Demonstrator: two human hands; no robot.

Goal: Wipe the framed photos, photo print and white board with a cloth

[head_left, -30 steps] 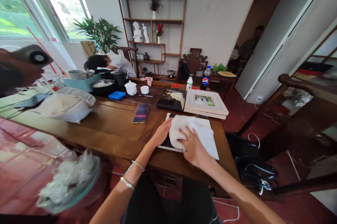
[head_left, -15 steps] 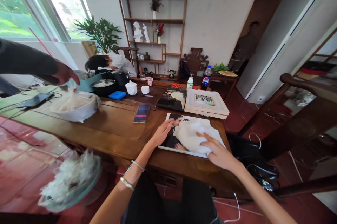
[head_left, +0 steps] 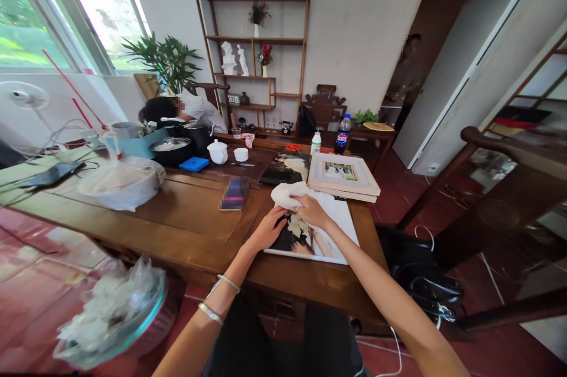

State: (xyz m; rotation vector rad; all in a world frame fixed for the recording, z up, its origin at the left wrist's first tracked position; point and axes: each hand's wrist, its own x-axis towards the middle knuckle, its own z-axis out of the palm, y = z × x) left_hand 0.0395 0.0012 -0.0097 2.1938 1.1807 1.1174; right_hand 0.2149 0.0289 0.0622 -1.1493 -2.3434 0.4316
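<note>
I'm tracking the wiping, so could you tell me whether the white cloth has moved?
Yes. The white cloth went from the photo's near right corner toward the white frame.

I see a big photo print [head_left: 328, 239] lying flat on the brown table's near edge. A crumpled white cloth [head_left: 287, 194] sits on its far corner.

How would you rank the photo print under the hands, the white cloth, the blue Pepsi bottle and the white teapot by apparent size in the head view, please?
1. Photo print
2. White cloth
3. Pepsi bottle and white teapot: these look alike, and both sit farther from the camera, so their order is unsure.
</note>
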